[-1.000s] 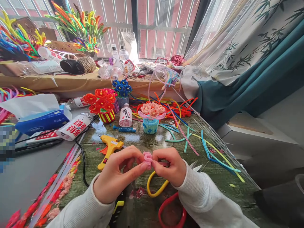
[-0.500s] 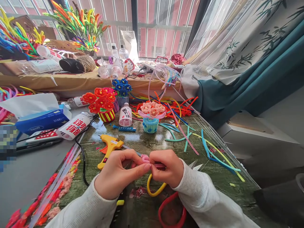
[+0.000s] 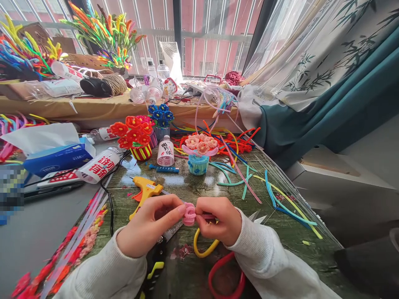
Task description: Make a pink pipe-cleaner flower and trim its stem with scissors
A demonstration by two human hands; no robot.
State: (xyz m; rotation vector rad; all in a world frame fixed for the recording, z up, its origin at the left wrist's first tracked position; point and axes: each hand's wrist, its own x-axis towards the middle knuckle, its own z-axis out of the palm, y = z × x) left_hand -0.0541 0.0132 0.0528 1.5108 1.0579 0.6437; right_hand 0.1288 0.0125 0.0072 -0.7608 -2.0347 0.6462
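Between my two hands is a small pink looped pipe cleaner piece (image 3: 189,214), curled into petal-like loops. My left hand (image 3: 152,222) pinches its left side between thumb and fingers. Closed round the pink stem at its right is my right hand (image 3: 218,220). Under the right hand lie scissors with a yellow and a red handle (image 3: 226,276), their blade tips showing past the wrist. A utility knife (image 3: 158,253) lies below the left hand. Just behind that hand rests a yellow hot glue gun (image 3: 146,191), partly covered.
A blue pot with pink pipe cleaner flowers (image 3: 198,164) stands ahead, near a small bottle (image 3: 165,151) and a striped pot (image 3: 141,152) of red flowers. Loose pipe cleaners (image 3: 246,182) lie to the right. At left are a tissue box (image 3: 59,157) and a black cord (image 3: 111,207).
My left hand has shifted slightly left and down along the pink piece, so more of its loops show. More of the utility knife is uncovered. My right hand stays nearly in place.
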